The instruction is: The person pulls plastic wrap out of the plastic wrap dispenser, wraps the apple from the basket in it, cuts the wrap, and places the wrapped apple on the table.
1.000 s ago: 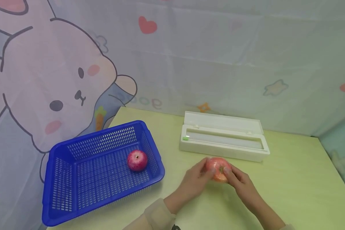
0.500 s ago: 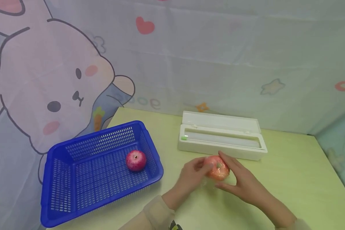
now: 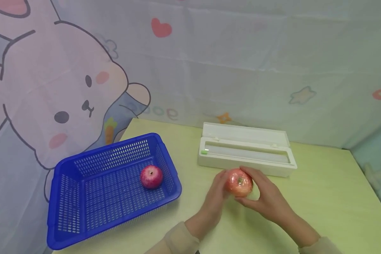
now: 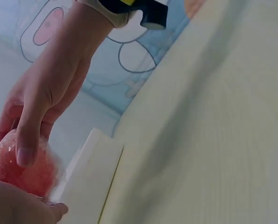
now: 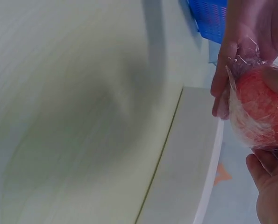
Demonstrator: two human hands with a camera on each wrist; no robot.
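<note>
Nearest, at the bottom edge, pale sleeves [image 3: 181, 239]. Just beyond, an apple [image 3: 239, 181] wrapped in clear film [image 5: 244, 123], held up off the counter [image 3: 336, 190]. Grasped in the right hand [image 3: 268, 201], with thumb on the near side and fingers round the far side. Steadied on its left by the left hand [image 3: 214, 199], pressed there with fingers fairly straight, blurred in the head view. In the right wrist view, crinkled and standing up in loose folds by the left hand's fingers: film.

Compared with half a second ago, straighter in the left fingers and no longer crossing the apple's face with the left thumb. Compared with a full second ago, down from beside the stem with the right thumb, now at the apple's near side. Hardly shifted as to the apple's place.

Off to the left, unchanged, a blue basket [image 3: 124, 218] with a second apple [image 3: 151, 176] inside, near its right wall. Just beyond the hands, likewise unchanged, a white box [image 3: 241, 165] with lid [image 3: 246, 135] raised at the back, a pale roll [image 3: 247, 153] within and a green tab [image 3: 204, 152] near its left end. Farthest, a hanging cloth [image 3: 228, 70] printed with a rabbit [image 3: 66, 88] and a red heart [image 3: 161, 28].
</note>
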